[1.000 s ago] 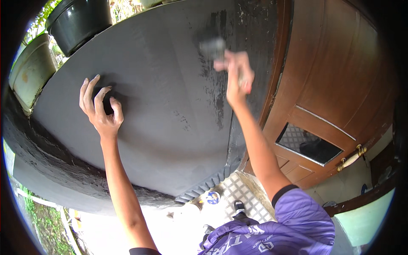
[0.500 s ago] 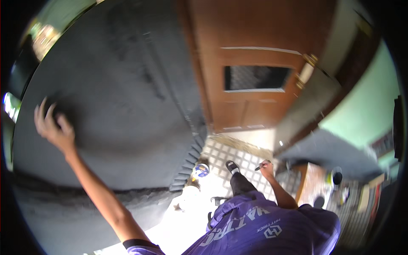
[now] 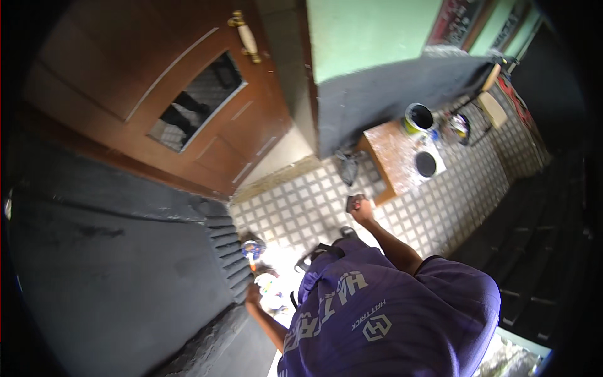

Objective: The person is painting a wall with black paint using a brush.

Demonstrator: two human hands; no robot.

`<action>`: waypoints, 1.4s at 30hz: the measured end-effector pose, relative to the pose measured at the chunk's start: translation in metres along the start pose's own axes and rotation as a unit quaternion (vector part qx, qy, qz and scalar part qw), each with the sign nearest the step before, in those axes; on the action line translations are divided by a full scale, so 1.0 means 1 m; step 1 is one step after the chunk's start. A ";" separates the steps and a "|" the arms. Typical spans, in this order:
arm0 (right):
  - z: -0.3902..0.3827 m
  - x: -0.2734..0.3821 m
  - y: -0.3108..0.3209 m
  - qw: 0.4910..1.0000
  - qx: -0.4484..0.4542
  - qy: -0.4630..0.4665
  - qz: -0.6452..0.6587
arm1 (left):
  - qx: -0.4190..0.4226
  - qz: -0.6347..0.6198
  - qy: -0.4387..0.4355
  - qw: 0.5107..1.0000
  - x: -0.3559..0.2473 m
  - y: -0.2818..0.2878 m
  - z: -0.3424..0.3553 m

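Observation:
My right hand [image 3: 361, 212] is closed on a paintbrush with dark bristles [image 3: 352, 203], held low beside a small wooden table [image 3: 389, 151]. My left hand [image 3: 253, 295] hangs low at the bottom left beside the dark-grey wall [image 3: 113, 264] and pale, sunlit items on the floor; its fingers are too small and blurred to make out. A small blue-and-white container [image 3: 253, 246] lies near the ridged lower edge of that wall. A bucket [image 3: 418, 118] and a dark round lid or dish [image 3: 425, 164] are on the table.
A brown wooden door [image 3: 100, 81] with a glass pane stands at the upper left, by a green-and-grey wall [image 3: 370, 34]. A dark bag [image 3: 347, 164] lies on the checked tile floor [image 3: 289, 195]. Planks [image 3: 492, 110] and assorted items lie farther right. A dark stepped surface [image 3: 521, 251] is at the right.
The view has turned right toward the table. My left hand has left the grey wall and dropped low. My right hand, earlier raised at the wall with the brush, is now down near the table.

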State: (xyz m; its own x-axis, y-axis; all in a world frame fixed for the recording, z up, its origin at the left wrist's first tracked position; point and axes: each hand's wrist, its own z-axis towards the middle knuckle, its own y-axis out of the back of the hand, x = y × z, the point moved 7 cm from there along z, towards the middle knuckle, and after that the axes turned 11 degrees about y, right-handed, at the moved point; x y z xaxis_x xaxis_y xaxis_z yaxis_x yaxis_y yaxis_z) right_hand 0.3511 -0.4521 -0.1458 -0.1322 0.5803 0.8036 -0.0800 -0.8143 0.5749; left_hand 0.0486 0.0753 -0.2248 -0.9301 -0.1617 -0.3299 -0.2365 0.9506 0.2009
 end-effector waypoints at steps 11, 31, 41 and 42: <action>-0.132 -0.150 0.188 0.979 0.003 -0.064 -0.191 | -0.113 0.253 -0.197 0.940 -0.023 -0.230 -0.071; -0.359 -0.179 0.364 0.845 -0.315 -0.393 -0.179 | 0.091 0.297 -0.478 0.821 -0.255 -0.549 -0.111; -0.133 -0.364 0.414 0.955 -0.083 -0.274 -0.074 | 0.137 0.349 -0.298 0.878 -0.163 -0.726 -0.065; -0.107 -0.389 0.409 0.965 0.003 -0.243 -0.093 | 0.134 0.352 -0.306 0.874 -0.155 -0.746 -0.047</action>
State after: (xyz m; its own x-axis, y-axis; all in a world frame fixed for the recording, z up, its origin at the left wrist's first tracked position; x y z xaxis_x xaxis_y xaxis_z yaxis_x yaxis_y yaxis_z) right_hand 0.2642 -1.0123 -0.2395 0.3638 0.6552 0.6621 -0.0517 -0.6955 0.7166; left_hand 0.3557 -0.6214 -0.2798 -0.4747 0.5832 -0.6592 0.4858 0.7982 0.3562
